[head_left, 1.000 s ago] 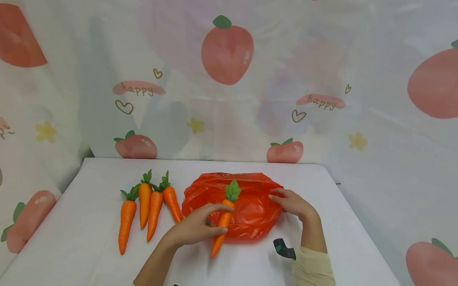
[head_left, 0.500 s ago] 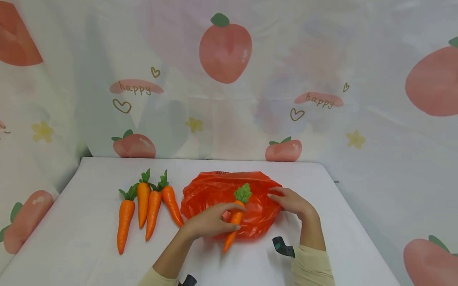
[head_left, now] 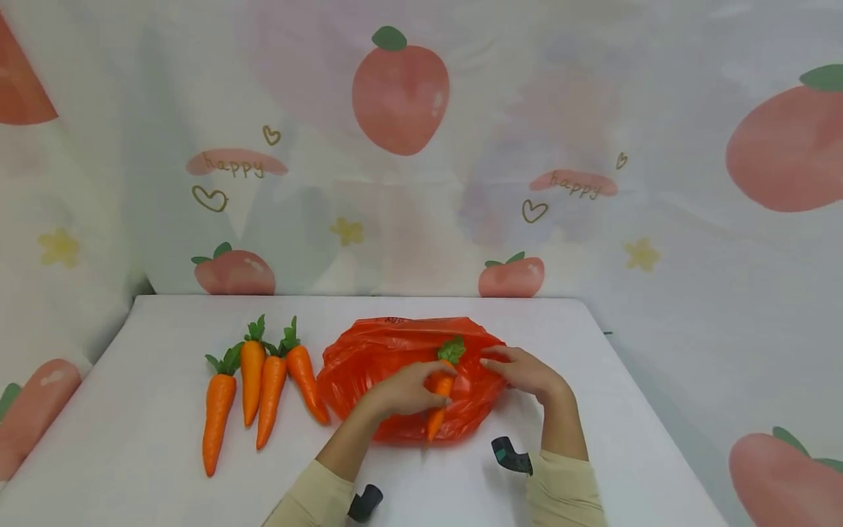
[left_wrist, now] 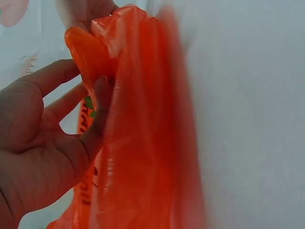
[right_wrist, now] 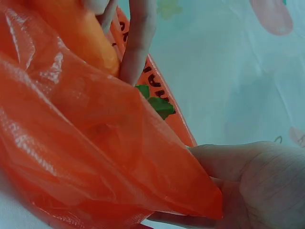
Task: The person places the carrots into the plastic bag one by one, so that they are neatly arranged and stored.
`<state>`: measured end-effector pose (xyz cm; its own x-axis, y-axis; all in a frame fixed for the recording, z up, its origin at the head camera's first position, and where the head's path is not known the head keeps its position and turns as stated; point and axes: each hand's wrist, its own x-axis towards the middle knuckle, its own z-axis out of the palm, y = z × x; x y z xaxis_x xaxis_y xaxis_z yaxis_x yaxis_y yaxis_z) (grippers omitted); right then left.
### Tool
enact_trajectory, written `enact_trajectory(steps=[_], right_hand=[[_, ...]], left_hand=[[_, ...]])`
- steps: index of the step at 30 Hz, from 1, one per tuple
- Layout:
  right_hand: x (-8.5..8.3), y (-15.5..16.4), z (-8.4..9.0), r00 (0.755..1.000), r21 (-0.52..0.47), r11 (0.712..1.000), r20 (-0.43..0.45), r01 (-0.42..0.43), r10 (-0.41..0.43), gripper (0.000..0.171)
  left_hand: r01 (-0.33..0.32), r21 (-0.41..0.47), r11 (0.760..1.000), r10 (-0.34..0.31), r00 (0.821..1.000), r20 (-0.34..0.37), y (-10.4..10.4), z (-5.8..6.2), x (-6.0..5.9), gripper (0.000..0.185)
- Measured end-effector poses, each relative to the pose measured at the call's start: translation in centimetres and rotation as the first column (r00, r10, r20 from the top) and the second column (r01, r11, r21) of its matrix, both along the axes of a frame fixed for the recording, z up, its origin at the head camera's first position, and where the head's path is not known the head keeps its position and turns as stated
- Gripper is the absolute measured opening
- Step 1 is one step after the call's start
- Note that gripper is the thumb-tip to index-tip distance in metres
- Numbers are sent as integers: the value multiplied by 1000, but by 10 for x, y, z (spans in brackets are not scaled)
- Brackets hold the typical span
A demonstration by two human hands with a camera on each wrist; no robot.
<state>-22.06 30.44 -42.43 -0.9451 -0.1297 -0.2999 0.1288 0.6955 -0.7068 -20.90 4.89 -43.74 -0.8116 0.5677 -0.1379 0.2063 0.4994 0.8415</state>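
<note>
My left hand (head_left: 411, 388) grips an orange carrot (head_left: 440, 395) between thumb and fingers, its green leafy top (head_left: 451, 350) pointing away from me. The carrot lies over the mouth of a crumpled red plastic bag (head_left: 375, 344). In the right wrist view, bag film (right_wrist: 71, 157) covers part of the carrot (right_wrist: 86, 38), and green leaves (right_wrist: 161, 106) show past the bag's edge. My right hand (head_left: 527, 372) holds the bag's right rim, pinched between thumb and fingers. The left wrist view has the carrot tip (left_wrist: 88, 50) poking out beside the bag (left_wrist: 143, 129).
Several more carrots lie left of the bag, among them a leftmost carrot (head_left: 218, 421) and one right beside the bag, a carrot (head_left: 306, 384). A white-covered table (head_left: 151, 351) carries everything. Behind it hangs a fruit-printed cloth (head_left: 421, 219).
My left hand has moved right and forward, bringing the carrot from the bag's near side over its mouth. My right hand keeps its place at the rim. The head view has shifted slightly.
</note>
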Motion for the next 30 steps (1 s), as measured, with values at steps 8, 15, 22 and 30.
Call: enact_trajectory(steps=[8,15,22,30], right_hand=[[0,-3,-1,1000,5,1000,-5,2,-2,48],[0,-2,-2,1000,12,1000,-10,-5,5,49],[-1,-3,-1,1000,8,1000,-12,3,-3,47],[0,-5,-1,999,63,998,-26,-26,28,46]], left_hand=[[-17,18,1000,18,999,-44,9,-12,-11,47],[-81,23,996,81,997,-8,16,-20,-13,48],[-146,75,987,146,989,-1,25,-25,-13,52],[-211,105,972,217,975,-47,36,-30,-13,53]])
